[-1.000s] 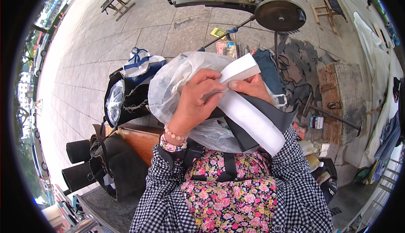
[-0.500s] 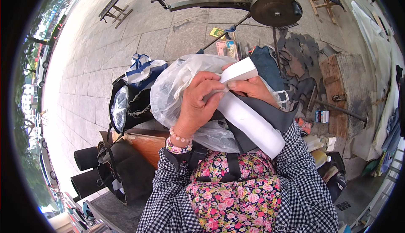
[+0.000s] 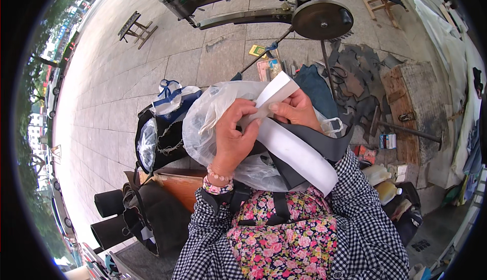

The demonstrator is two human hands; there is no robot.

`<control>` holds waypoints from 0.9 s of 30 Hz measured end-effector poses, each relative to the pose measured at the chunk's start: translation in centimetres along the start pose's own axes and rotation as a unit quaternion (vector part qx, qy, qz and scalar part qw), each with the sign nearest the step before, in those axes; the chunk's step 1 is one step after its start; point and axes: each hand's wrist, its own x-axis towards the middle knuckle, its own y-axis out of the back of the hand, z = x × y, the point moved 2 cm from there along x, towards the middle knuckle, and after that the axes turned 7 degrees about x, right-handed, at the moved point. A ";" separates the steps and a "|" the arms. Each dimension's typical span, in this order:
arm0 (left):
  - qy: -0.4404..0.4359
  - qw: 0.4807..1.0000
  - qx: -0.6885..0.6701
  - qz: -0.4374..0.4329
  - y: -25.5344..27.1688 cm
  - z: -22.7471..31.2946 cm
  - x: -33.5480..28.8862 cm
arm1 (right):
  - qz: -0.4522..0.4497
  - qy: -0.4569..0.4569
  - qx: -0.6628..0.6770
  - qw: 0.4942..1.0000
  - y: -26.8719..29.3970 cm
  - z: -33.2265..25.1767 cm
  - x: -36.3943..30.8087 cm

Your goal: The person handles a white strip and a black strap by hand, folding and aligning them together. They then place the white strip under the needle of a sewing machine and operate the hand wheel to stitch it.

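Observation:
My left hand (image 3: 234, 133), wearing a beaded bracelet, is closed with its fingertips pinching a wide white band (image 3: 294, 153). My right hand (image 3: 299, 112) grips the same band beside it, thumb on top. The band is bent between my hands: a short end points up and away, and the long part slopes down to the right over my lap. Under it lies a wide black strip (image 3: 332, 140), curving below my right wrist. A clear plastic bag (image 3: 203, 123) bulges on my lap behind and left of my left hand.
Ahead stands a hand-cranked sewing machine with a round wheel (image 3: 322, 19). Dark scraps (image 3: 355, 77), a wooden box (image 3: 418, 107) and a hammer-like tool (image 3: 411, 130) are at the right. An open black bag (image 3: 167, 148) and dark rolls (image 3: 109, 203) are at the left.
The view has tilted slightly, showing more of the sewing machine. My fingertips have come a little apart, and the band's short end now slants up more steeply. Both hands still hold the band.

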 end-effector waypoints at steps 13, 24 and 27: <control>-0.116 0.982 0.146 0.007 -0.8 2.8 2.7 | -0.008 0.113 -0.131 0.985 0.9 0.7 -0.1; -0.121 0.968 0.219 -0.028 -1.0 3.0 3.4 | -0.012 0.190 -0.241 0.952 0.5 0.6 0.0; -0.132 0.961 0.240 -0.036 -1.3 2.8 3.5 | -0.014 0.179 -0.250 0.952 0.8 0.7 0.1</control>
